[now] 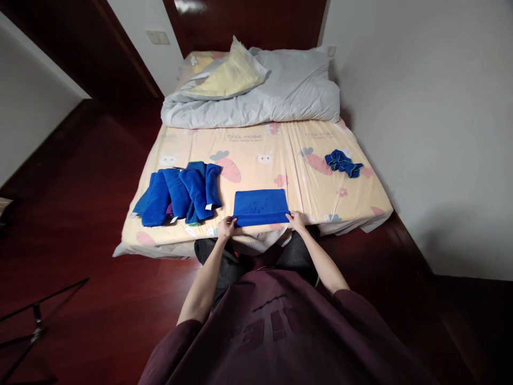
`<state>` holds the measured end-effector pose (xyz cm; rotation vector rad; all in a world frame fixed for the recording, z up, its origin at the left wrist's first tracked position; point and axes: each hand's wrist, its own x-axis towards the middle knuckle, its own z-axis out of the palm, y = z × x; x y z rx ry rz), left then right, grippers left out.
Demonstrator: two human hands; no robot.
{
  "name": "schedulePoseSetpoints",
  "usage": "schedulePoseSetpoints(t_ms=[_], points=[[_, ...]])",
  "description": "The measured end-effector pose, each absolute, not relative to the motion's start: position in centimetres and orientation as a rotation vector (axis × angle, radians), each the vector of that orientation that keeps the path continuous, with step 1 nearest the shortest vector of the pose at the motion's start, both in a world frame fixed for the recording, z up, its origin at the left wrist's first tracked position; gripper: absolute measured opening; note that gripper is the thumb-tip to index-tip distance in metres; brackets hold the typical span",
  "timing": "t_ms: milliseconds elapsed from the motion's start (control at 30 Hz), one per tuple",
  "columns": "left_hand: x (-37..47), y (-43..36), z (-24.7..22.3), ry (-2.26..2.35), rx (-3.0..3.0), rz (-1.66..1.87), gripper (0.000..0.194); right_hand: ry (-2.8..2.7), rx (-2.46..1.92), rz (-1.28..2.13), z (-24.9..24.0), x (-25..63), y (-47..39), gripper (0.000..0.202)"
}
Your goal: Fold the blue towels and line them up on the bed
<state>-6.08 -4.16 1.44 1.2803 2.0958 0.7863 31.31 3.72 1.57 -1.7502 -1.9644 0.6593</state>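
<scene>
A blue towel (261, 202) lies flat on the bed in front of me, its near edge folded over in a strip. My left hand (226, 227) pinches the left end of that strip, and my right hand (295, 220) grips the right end. Left of it is a pile of several rolled or folded blue towels (176, 192), some with white tags. A crumpled blue cloth (343, 163) with a green edge rests farther right, apart from both hands.
The bed (256, 155) has a cream sheet with carrot and rabbit prints. A grey quilt (296, 80) and a yellow pillow (232, 72) are bunched at the headboard (248, 24). Black tripod legs (38, 318) stand on the dark red floor at left. A wall (433, 133) rises at right.
</scene>
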Motion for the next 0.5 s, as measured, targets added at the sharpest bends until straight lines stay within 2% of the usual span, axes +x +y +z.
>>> schedulePoseSetpoints(t_ms=[200, 333, 500], points=[[-5.7, -4.5, 1.4, 2.087, 1.404, 0.814, 0.03, -1.888, -1.799, 0.674, 2.1, 30.7, 3.4, 0.015], [-5.2, -5.2, 1.9, 2.063, 1.82, 0.893, 0.04, -1.932, -1.615, 0.447, 3.5, 30.6, 2.0, 0.033], [-3.1, -5.4, 2.1, 1.67, 2.274, 0.608, 0.046, -2.351, -1.2, 0.441, 4.6, 29.2, 0.3, 0.043]])
